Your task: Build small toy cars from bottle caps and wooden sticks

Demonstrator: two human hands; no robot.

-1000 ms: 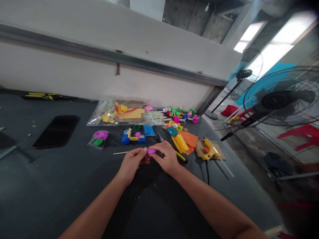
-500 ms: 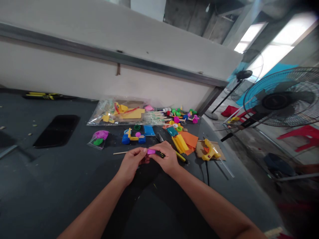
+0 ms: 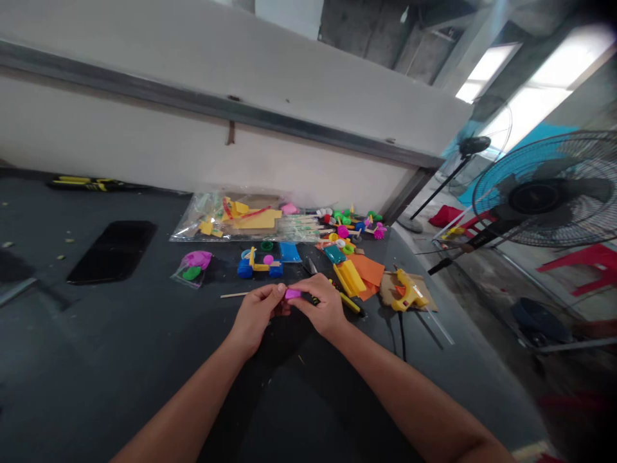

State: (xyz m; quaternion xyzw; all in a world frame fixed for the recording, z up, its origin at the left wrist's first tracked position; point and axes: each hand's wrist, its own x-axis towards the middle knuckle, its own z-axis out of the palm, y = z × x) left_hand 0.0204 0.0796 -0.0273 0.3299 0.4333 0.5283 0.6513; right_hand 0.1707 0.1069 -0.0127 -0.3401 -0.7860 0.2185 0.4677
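A small magenta piece (image 3: 292, 294), clay-like in look, is pinched between both hands above the dark table. My left hand (image 3: 260, 314) holds its left end with thumb and fingers closed. On its right end are the thumb and fingertips of my right hand (image 3: 322, 305). A thin wooden stick (image 3: 234, 295) pokes out left of my left hand; whether it is held or lies on the table I cannot tell. Just beyond the hands stands a small toy vehicle (image 3: 260, 267) with blue wheels. A plastic bag (image 3: 191, 269) of purple and green clay lies to its left.
A yellow glue gun (image 3: 407, 292) rests on cardboard at the right, near orange sheets (image 3: 369, 275) and a yellow-handled tool (image 3: 351, 303). A black phone (image 3: 113, 251) lies left. Clear bags (image 3: 186, 225) and small colourful parts line the back. A fan (image 3: 540, 193) stands right.
The view has shifted very slightly. Both hands keep their pinch on the magenta piece, with hardly any visible movement.
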